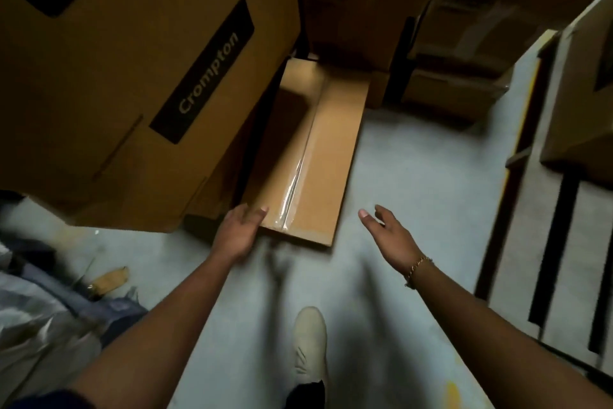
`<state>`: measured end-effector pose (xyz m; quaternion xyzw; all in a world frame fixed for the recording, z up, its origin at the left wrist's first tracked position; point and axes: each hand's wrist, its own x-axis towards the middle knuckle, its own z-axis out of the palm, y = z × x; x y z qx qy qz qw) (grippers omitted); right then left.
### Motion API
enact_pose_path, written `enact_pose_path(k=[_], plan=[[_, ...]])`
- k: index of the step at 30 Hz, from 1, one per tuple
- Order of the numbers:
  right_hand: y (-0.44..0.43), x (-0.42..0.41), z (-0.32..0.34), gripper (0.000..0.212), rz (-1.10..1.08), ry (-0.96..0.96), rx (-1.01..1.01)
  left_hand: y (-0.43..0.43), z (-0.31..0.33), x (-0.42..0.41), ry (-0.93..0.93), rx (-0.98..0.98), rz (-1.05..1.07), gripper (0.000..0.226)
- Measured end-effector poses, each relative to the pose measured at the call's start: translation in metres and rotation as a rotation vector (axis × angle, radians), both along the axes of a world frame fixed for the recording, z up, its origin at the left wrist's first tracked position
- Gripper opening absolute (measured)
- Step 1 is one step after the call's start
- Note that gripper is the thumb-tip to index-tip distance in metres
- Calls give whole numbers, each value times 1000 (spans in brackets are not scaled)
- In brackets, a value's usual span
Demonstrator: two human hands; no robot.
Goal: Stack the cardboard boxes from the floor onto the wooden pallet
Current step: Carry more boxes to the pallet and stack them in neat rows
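Long flat cardboard box (318, 150) lies on the grey floor (398, 159), taped seam up, with its near end towards the person. Its left side sits against the base of the big "Crompton" box (116, 77).

Left hand (239, 231) is at the near-left corner: thumb (262, 211) on the top face, fingers along the edge and fairly straight, grip not closed. Right hand (386, 231) is off to the box's right, fingers spread, holding nothing, bracelet (416, 267) at the wrist. Hands are well apart.

Wooden pallet (527, 242) is at right with a carton (577, 93) on it. More stacked boxes (365, 10) are behind, dim and blurred. One pale shoe (310, 339) shows at bottom centre.
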<state>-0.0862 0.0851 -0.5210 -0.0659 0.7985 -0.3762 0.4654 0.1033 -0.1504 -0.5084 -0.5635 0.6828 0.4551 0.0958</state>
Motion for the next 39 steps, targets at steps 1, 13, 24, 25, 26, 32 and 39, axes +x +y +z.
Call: enact_pose_path(k=[1,13,24,25,26,32,39], plan=[[-12,-5,-14,81,-3,6,-13,-12,-13,-6,5,-14,-12,80],[-92,-27,-179,89,-119,20,-70,-87,-153,-62,75,-13,-35,83],[-117,-17,-229,128,-189,-4,-179,-103,-197,-71,236,12,54,90],[-118,-17,-232,124,-192,6,-191,-102,-197,-70,237,2,56,86],[-117,-17,-233,120,-198,19,-200,-102,-200,-70,251,-15,57,81],[-85,-26,-229,131,-198,111,-222,-69,-189,-61,240,-76,80,92],[0,-45,-176,98,-158,224,-216,14,-165,-57,236,-233,-41,56]])
